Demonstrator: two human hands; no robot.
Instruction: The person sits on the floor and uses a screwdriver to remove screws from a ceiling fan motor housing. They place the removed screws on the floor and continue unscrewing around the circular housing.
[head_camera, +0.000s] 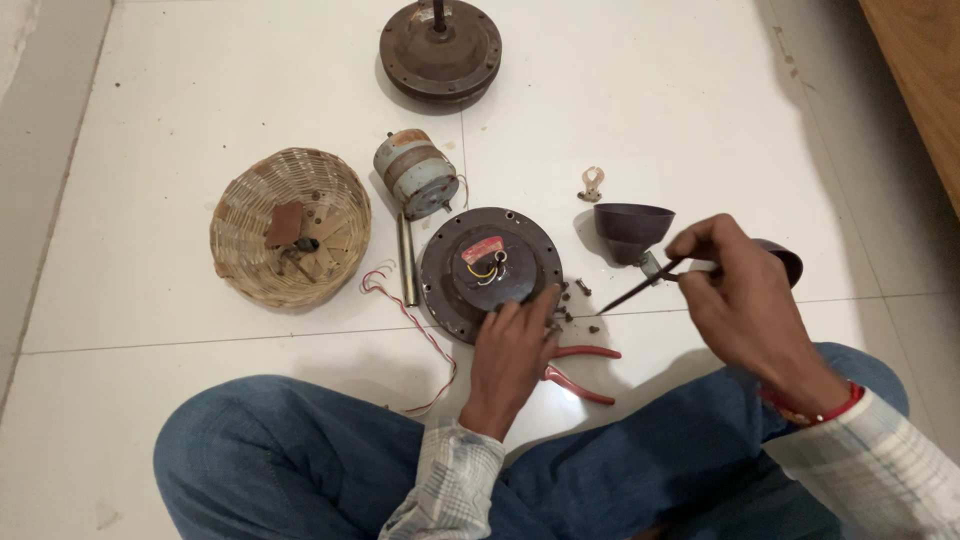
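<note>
At frame centre the round motor cover (490, 268) on the floor is steadied at its lower edge by the left hand (512, 350), fingers pressed, while a screwdriver (645, 285) is gripped in the right hand (745, 300); it should be kept upright over each screw.

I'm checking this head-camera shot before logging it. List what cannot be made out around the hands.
- Left hand covers part of the round motor cover's near rim and the red-handled pliers' jaws.
- Small screws by the cover: too small to count.
- Right hand hides the screwdriver's handle.
- Wicker basket's contents: too small to identify.
- Top motor housing: cut off by the edge.
</note>
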